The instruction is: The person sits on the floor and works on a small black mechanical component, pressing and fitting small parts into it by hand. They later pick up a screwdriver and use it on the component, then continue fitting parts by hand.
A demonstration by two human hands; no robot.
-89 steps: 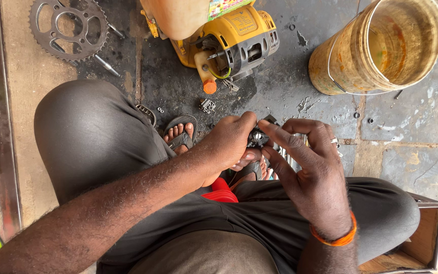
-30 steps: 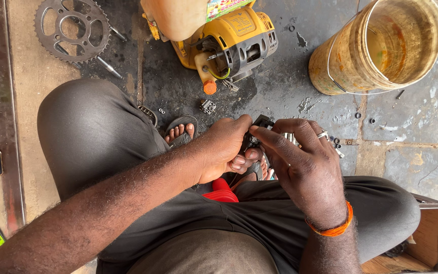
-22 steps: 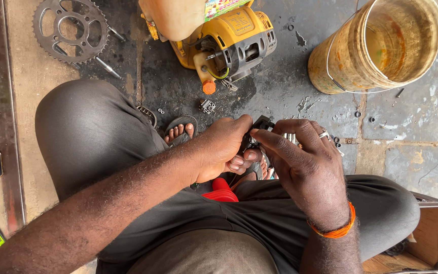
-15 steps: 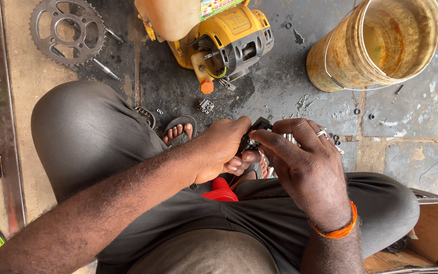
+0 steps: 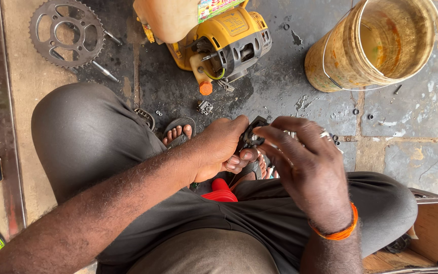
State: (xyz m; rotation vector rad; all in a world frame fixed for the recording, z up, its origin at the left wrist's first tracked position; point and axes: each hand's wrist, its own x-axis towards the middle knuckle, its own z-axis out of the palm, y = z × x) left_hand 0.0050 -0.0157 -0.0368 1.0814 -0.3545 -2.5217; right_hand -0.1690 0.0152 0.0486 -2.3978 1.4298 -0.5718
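Black and small, one metal part (image 5: 252,134) sits at the centre of the view, pinched between two hands above the person's lap. One left hand (image 5: 221,148) comes in from 8 o'clock, fingers curled shut around the part, thumb laid along its upper edge. One right hand (image 5: 300,162) comes up from 5 o'clock, palm down, its fingers bent over the part from the 3 o'clock side and touching it; an orange band (image 5: 338,232) rings that wrist. Most of the part is covered by the fingers, so its shape is hard to make out.

One sprocket (image 5: 67,31) lies on the floor at 10 o'clock. One yellow engine (image 5: 229,43) stands at 12 o'clock, its top cut off by the frame edge. One stained bucket (image 5: 376,43) stands at 2 o'clock. One small metal piece (image 5: 205,107) lies just below the engine. One sandalled foot (image 5: 178,132) shows beside the left hand; toes of the other peep out under the hands. One red object (image 5: 221,190) is half hidden between the legs. One wooden box (image 5: 429,233) at 4 o'clock is cut off by the frame.
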